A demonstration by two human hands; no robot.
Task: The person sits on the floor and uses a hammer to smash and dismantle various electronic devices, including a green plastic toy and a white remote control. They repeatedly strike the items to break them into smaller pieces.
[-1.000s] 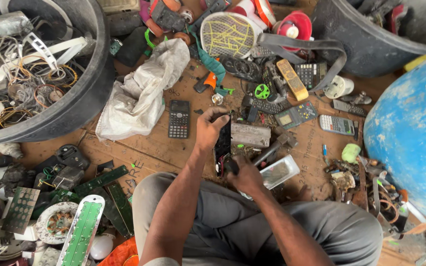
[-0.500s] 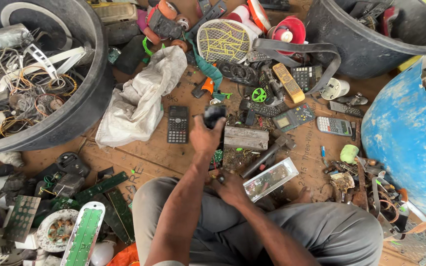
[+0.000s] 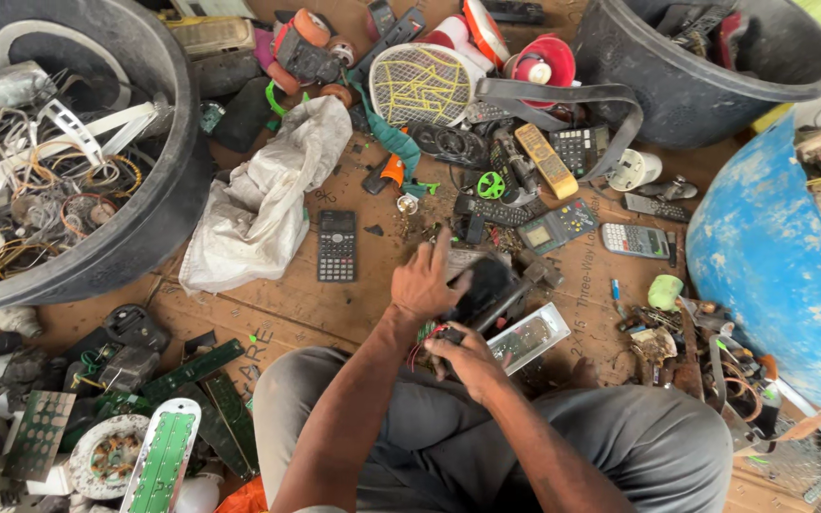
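The person's left hand (image 3: 427, 282) lies fingers spread over a small dark device (image 3: 483, 285), pressing on its top, while the right hand (image 3: 467, 353) just below it is closed around the device's lower end, where red wires show. A black calculator (image 3: 337, 245) lies left of the left hand — a clear plastic casing (image 3: 529, 335) sits just right of the right hand.

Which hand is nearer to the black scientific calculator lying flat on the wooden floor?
The left hand. It is just right of the black calculator in the picture, on a dark device. The right hand is lower, nearer the lap.
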